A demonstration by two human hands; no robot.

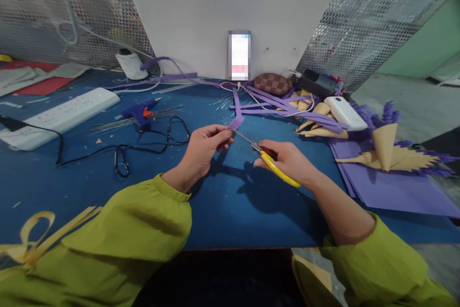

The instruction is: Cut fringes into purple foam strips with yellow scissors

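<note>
My left hand (210, 146) pinches the near end of a narrow purple paper strip (237, 113) between thumb and fingers. The strip runs away from me, bends, and its edge by my fingers looks fringed with fine cuts. My right hand (287, 158) is closed around scissors (276, 168) with yellow handles. Their metal blades point left and reach the strip right at my left fingertips. Whether the blades are fully together is hard to make out. Beyond my hands, more purple strips (287, 104) lie in a loose pile.
At left are a white power strip (68, 115), a blue glue gun (140, 113), thin wires (168, 111) and a black cord (143, 146). A phone (239, 55) leans on the back panel. Right: a checkered pouch (271, 84), a white power bank (345, 113), purple sheets (402, 192) and paper-wrapped purple flowers (386, 146).
</note>
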